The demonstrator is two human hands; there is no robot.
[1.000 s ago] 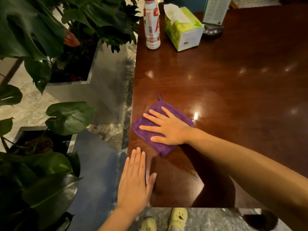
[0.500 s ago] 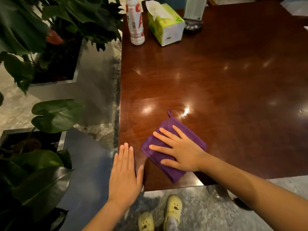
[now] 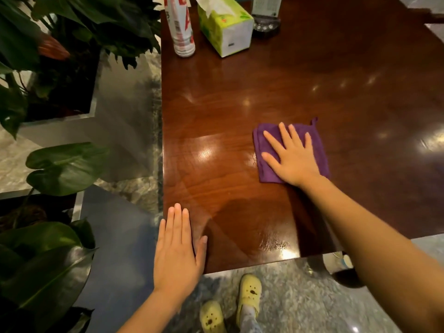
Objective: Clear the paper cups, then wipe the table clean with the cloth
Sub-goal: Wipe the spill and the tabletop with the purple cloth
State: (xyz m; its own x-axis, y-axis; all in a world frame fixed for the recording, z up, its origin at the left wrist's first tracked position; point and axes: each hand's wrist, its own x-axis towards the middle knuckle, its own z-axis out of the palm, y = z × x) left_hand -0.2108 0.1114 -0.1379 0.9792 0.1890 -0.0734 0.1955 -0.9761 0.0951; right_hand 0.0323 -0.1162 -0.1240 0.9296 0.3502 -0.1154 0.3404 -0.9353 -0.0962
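Note:
A folded purple cloth (image 3: 318,145) lies flat on the glossy dark wooden table (image 3: 240,97), right of the table's near left corner. My right hand (image 3: 292,156) presses down on the cloth with straight, spread fingers. My left hand (image 3: 179,248) rests flat on the near left corner of the table, fingers together. No paper cups are in view. A faint streaky wet patch shows near the front edge.
At the far left of the table stand a white and red bottle (image 3: 181,27), a green tissue box (image 3: 225,27) and a dark stand with a card (image 3: 265,22). Large potted plants (image 3: 60,164) crowd the floor left of the table.
My right hand has slid the cloth to the right and away from the near left corner. My left hand stays flat on that corner.

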